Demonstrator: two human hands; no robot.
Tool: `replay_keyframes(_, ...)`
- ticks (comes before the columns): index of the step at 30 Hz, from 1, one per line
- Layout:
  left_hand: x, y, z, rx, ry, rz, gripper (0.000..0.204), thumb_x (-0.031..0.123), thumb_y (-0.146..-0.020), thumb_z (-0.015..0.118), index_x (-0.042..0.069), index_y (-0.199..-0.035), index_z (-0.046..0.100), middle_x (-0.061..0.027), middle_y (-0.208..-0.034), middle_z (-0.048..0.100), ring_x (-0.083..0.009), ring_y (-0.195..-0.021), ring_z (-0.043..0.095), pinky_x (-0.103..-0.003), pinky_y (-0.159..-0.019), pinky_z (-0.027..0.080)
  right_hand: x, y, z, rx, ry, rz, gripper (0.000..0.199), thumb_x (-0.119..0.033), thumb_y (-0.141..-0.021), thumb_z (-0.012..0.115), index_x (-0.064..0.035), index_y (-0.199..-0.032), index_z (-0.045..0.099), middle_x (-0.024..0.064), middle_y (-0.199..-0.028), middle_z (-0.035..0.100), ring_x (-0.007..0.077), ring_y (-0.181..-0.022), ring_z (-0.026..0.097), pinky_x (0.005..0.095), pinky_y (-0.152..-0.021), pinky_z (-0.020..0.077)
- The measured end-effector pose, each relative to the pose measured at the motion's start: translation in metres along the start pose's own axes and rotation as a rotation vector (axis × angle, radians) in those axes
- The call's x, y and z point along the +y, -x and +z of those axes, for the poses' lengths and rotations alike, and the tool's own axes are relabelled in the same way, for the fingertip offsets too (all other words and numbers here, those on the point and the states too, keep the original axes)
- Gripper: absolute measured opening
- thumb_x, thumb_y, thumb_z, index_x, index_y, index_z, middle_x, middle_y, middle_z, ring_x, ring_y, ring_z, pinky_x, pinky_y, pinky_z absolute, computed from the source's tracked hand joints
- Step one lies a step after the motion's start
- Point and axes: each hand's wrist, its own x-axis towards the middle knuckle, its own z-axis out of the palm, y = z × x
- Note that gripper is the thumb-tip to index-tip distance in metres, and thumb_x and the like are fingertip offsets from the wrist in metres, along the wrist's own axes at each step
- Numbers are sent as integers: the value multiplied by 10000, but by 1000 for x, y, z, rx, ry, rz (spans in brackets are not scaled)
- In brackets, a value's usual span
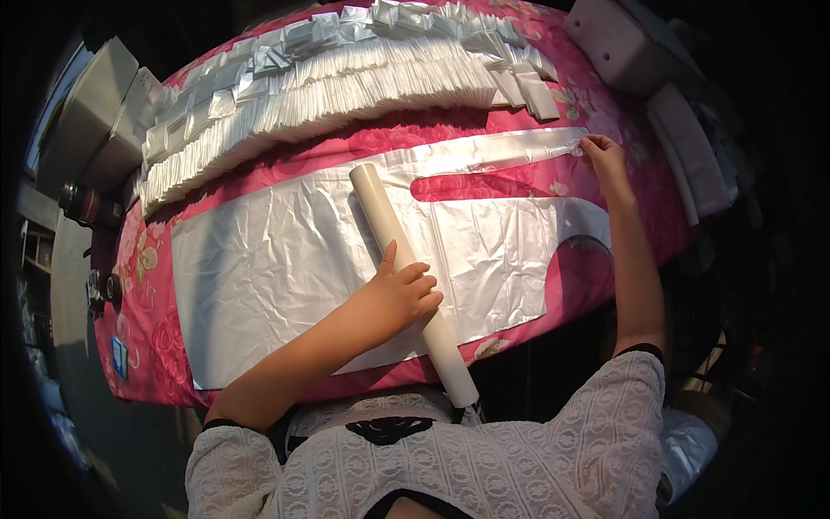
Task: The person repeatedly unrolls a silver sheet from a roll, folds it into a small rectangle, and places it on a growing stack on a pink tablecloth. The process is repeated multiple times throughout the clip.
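Note:
A thin white plastic apron lies spread and creased on the table, with a long strap along its far side and a curved cut-out at the right. Across it lies a long white tube, slanting from the far middle down to the near edge and jutting past it. My left hand is laid over the tube's middle, thumb on one side and fingers bent round the other. At the far right, my right hand pinches the end of the apron's strap between thumb and fingers.
A pink floral cloth covers the table. Rows of folded white plastic packets stand along the far side. White boxes are at the far left, beside a dark cylindrical object. More pale bins stand far right. A small blue packet lies near left.

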Motion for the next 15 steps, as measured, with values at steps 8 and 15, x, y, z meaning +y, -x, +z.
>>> replay_keyframes(8, -8, -16, 19, 83, 101, 69, 297, 79, -815, 491, 116, -1108, 523, -26, -1264, 484, -220, -1253, 381, -588, -1034, 231, -5, -1, 3, 91, -117, -15, 194, -119, -799, 670, -41, -971, 626, 0, -811, 625, 56, -633, 532, 186, -539, 406)
replay_keyframes(15, -9, -5, 15, 388, 1043, -177, 446, 62, -828, 497, 97, -1270, 446, -121, -1364, 398, -267, -1288, 349, -461, -1076, 240, -102, 98, 45, -247, -381, -107, 207, -60, -810, 657, 0, -1000, 600, 39, -829, 633, 43, -644, 545, 163, -547, 428)
